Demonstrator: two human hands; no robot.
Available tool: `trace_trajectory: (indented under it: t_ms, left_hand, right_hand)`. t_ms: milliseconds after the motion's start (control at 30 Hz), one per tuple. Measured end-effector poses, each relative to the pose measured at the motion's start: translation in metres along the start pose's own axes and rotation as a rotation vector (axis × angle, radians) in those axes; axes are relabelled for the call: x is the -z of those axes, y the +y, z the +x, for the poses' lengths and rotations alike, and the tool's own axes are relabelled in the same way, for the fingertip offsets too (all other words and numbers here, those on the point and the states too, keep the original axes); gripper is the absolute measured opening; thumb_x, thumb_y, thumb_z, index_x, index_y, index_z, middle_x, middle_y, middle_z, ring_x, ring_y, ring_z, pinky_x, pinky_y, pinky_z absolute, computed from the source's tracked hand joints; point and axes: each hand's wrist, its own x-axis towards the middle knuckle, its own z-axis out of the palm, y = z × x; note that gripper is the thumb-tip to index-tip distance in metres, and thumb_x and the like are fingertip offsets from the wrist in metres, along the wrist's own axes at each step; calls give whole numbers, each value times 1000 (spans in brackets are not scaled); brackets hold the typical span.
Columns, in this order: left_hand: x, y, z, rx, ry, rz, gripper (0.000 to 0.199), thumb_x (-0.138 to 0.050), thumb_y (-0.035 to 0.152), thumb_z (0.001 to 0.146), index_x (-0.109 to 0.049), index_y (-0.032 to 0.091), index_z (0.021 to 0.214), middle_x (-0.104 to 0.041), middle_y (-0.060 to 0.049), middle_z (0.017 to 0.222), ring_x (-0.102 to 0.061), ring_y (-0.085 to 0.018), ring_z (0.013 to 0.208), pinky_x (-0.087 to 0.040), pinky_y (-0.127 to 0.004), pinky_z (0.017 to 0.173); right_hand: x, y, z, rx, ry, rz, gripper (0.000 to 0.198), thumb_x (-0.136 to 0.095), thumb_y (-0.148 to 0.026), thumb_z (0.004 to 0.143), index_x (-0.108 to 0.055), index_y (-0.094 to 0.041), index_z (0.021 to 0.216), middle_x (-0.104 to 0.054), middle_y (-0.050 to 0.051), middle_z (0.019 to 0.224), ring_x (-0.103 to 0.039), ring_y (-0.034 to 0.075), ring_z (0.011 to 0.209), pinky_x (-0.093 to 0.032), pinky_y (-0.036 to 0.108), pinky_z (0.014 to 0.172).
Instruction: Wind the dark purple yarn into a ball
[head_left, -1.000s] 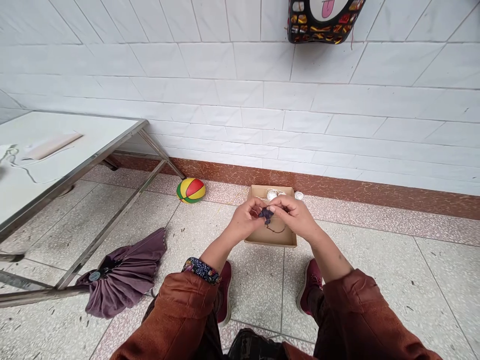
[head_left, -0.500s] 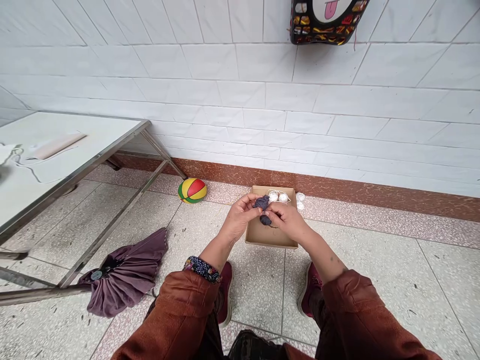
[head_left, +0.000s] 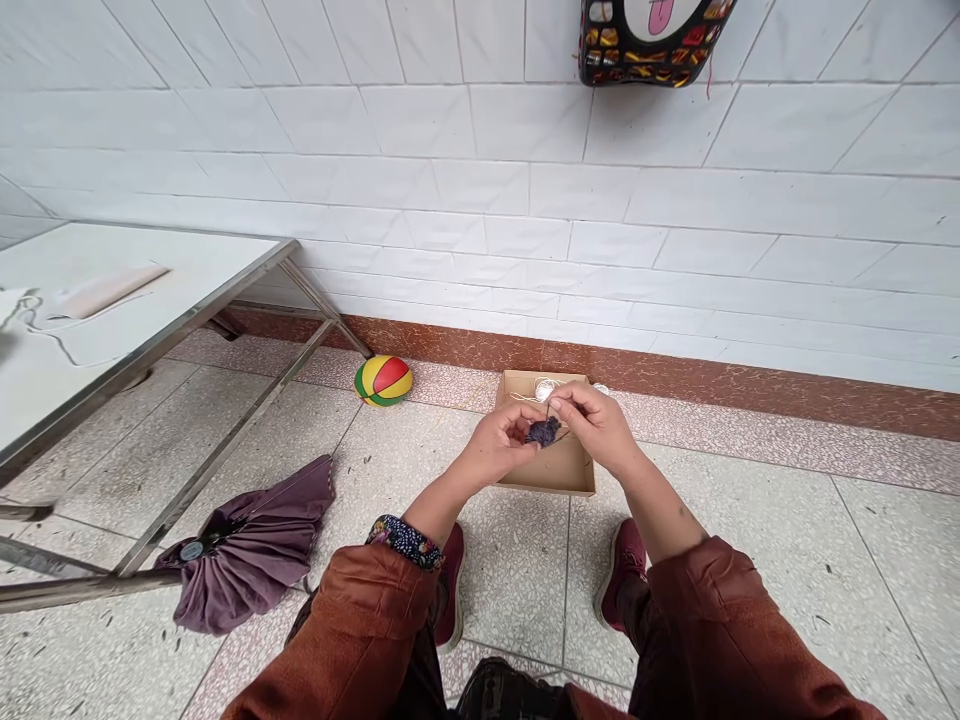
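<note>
A small dark grey-purple ball of yarn is held by my left hand, its fingers and thumb closed around the left side. My right hand pinches a dark strand that rises from the ball, a little above and to the right of it. Below both hands, on the floor, lies a shallow cardboard box. Inside its far end sits a white ball of yarn with a loose cream strand; my right hand hides part of that end.
A striped ball rests near the wall. To the left stands a white-topped metal table, with a folded purple umbrella near its leg. A black basket hangs on the tiled wall. More white yarn lies beside the box.
My right hand has moved up and away from the yarn, drawing a strand. The dark ball sits slightly lower and further right in my left hand; the second dark lump no longer shows separately.
</note>
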Motion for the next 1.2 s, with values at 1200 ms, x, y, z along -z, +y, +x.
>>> trace_trajectory:
  t_ms: [1200]
  left_hand:
    - [2,4,-2,-101,-86,-121,61,-75,11,73,-54,25,129,-70,-3,103,-64,-15,91,-47,-31,87]
  right_hand:
    - [-7,22,0,-164,113,-46,23,-58,-39,94,-63,-22,80,-58,-2,69,-49,15,61,-40,27,61]
